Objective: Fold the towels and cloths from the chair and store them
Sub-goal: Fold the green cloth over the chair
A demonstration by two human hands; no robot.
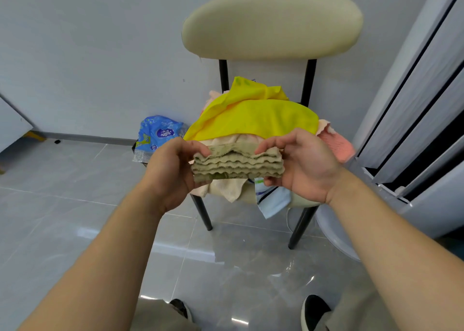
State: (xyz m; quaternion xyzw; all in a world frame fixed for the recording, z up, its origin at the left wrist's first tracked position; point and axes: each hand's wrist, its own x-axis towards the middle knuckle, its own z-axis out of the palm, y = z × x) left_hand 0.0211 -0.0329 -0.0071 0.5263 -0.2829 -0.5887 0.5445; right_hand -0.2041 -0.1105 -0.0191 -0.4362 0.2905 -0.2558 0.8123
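A small olive-tan cloth [237, 166], folded into several wavy-edged layers, is held in the air in front of the chair. My left hand [173, 172] grips its left end and my right hand [300, 163] grips its right end. Behind it the cream chair [272, 23] carries a heap of cloths on its seat: a big yellow cloth [253, 116] on top, a pink one [337, 146] at the right, a cream one [226, 190] hanging over the front and a light blue one [272, 202] drooping below.
A blue plastic package [157, 133] lies on the grey tiled floor left of the chair, by the wall. A white cabinet with dark slots [421, 119] stands at the right. My shoes [313, 310] are at the bottom.
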